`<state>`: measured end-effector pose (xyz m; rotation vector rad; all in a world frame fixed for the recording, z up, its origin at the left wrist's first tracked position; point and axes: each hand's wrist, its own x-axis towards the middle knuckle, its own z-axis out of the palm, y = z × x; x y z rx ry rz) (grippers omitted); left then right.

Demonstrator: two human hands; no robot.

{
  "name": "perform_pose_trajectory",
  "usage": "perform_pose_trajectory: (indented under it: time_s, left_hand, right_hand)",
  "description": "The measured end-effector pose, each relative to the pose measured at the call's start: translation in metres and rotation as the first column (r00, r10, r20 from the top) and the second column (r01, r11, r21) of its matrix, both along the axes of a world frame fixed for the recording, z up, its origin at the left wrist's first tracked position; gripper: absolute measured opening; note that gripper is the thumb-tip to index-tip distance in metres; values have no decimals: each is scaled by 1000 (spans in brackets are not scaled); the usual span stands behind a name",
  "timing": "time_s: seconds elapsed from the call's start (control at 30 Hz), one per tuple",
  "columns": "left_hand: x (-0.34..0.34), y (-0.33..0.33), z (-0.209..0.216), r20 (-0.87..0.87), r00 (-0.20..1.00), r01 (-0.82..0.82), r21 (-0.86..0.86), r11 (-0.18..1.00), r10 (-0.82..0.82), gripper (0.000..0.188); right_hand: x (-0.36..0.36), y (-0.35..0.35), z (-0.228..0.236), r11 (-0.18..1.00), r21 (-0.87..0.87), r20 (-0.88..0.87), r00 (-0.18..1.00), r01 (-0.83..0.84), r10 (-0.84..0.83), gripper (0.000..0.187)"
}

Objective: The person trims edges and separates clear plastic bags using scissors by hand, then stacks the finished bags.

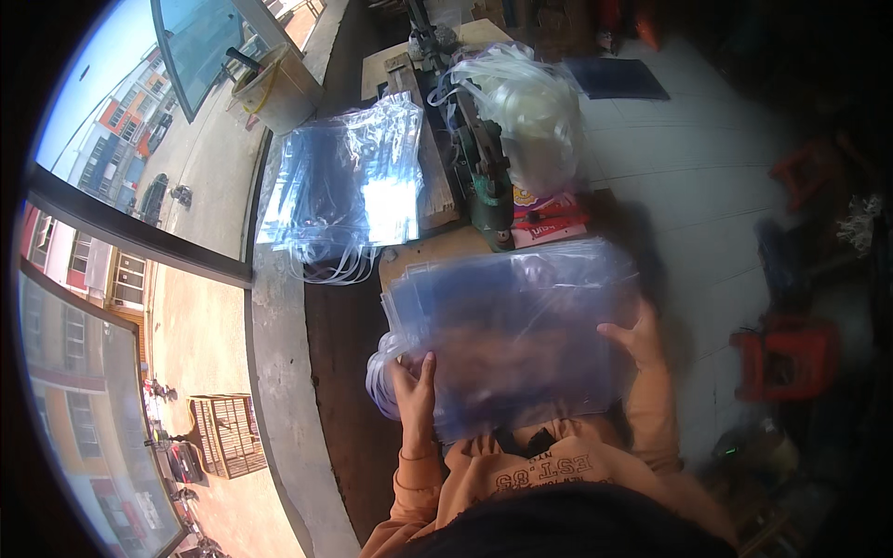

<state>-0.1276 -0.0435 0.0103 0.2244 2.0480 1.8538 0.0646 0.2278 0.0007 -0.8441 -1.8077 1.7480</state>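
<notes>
A stack of clear, bluish plastic bags (521, 325) spans the space between my two hands, above my lap. My left hand (414, 395) is closed on its left edge, thumb on top, beside the white looped handles (381, 377) that stick out there. At the right edge my right hand (640, 339) grips the same stack, its thumb over the top sheet and the other fingers hidden beneath. Beyond, to the left, a second pile of shiny clear bags (344, 177) lies by the window, its loops hanging toward me.
A green metal hand press (486, 181) stands on the bench ahead. Right of it are a bulging translucent bag (535, 121) and a red and pink packet (551, 219). A bucket (279, 93) sits by the open window. Red stools (786, 358) stand on the tiled floor at right.
</notes>
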Motion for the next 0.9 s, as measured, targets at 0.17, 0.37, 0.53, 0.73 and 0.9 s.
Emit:
perform_pose_trajectory:
  time_s: [0.17,0.37,0.53,0.73,0.9]
  left_hand:
    - [22,-1,77,-190,955,-189,201,961,228,40]
    - [-25,3,57,-287,940,-54,410,911,185,50]
    - [-79,-5,-15,-172,985,94,354,930,-34,90]
    - [-71,24,25,-42,991,132,78,988,-129,59]
    - [-66,-14,5,-130,991,63,232,971,-33,54]
  right_hand:
    - [24,6,58,978,168,-88,987,-121,137,38]
    - [13,32,63,937,345,-60,997,63,-45,55]
    - [-25,34,47,979,73,-186,962,-189,200,76]
    - [0,52,-30,996,72,-166,984,-59,71,77]
    - [-28,22,22,902,429,-316,944,51,96,72]
